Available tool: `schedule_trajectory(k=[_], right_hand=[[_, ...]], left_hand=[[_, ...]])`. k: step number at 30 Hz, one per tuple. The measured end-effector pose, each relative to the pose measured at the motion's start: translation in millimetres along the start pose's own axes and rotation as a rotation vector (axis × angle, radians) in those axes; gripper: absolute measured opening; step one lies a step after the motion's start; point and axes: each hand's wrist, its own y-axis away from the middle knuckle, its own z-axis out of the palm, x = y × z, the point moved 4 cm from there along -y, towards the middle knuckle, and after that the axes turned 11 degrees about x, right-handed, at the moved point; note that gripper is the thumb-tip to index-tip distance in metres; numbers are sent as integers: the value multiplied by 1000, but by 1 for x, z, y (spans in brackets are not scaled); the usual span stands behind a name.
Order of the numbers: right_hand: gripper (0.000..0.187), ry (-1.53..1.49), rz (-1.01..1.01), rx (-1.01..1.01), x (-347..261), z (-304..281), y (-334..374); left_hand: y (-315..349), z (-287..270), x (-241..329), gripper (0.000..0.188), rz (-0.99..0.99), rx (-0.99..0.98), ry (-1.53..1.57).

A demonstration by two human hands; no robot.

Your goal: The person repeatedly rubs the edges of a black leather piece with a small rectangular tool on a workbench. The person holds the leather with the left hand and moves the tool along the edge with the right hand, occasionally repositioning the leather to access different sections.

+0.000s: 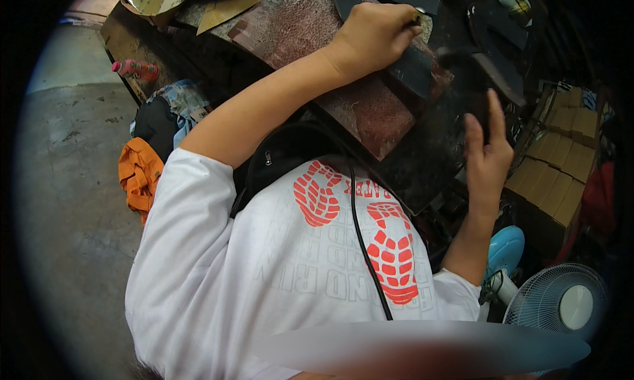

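One narrow pinch, one loose spread

Found left hand [375, 38] curled in narrow pinch on small yellowish item [419, 15], kind unclear, above flat dark-grey sheet piece [405, 71] on mottled red-brown board [370, 116]. Found right hand [487, 159] part-open, thumb and index finger apart, just beside blurred, dark, elongated object [496, 79]; cannot tell whether touching.

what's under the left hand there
A dark flat piece and a reddish board show around the left hand; whatever lies directly beneath its palm is covered.
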Motion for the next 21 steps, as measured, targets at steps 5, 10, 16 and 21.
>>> schedule_trajectory(k=[5,10,16,21], right_hand=[[47,192,5,-122,-3,4,4],[46,82,-89,-100,-4,3,2],[58,-278,-132,310,-39,-86,-8],[39,-734,-236,47,-56,-49,-12]], left_hand=[[2,7,-31,19,-669,-47,413],[3,7,-27,21,-458,-31,310],[-6,6,-10,18,51,-28,0],[1,9,17,8,309,-74,-92]])
